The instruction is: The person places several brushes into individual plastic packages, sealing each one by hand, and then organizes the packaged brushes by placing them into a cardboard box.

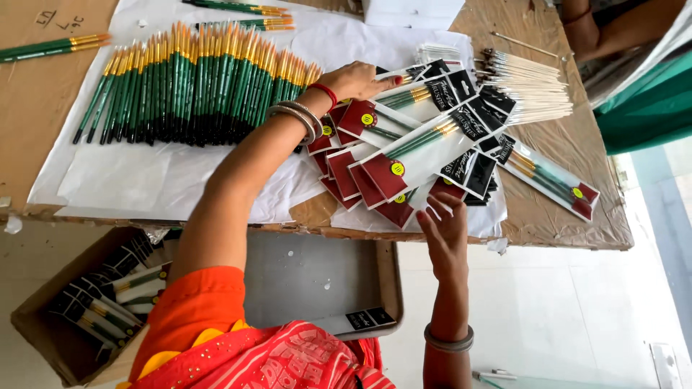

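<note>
1. I saw a fanned pile of flat clear plastic brush packs with dark red and black card ends [404,155] lying overlapped on the white paper near the table's front edge.
2. Each pack held green-handled brushes with gold ferrules, and several carried a small round yellow sticker on the red end.
3. The packs lay mostly slanted, red ends toward me and black ends away.
4. One more pack of the same kind [551,180] lay apart to the right on the brown table cover.
</note>
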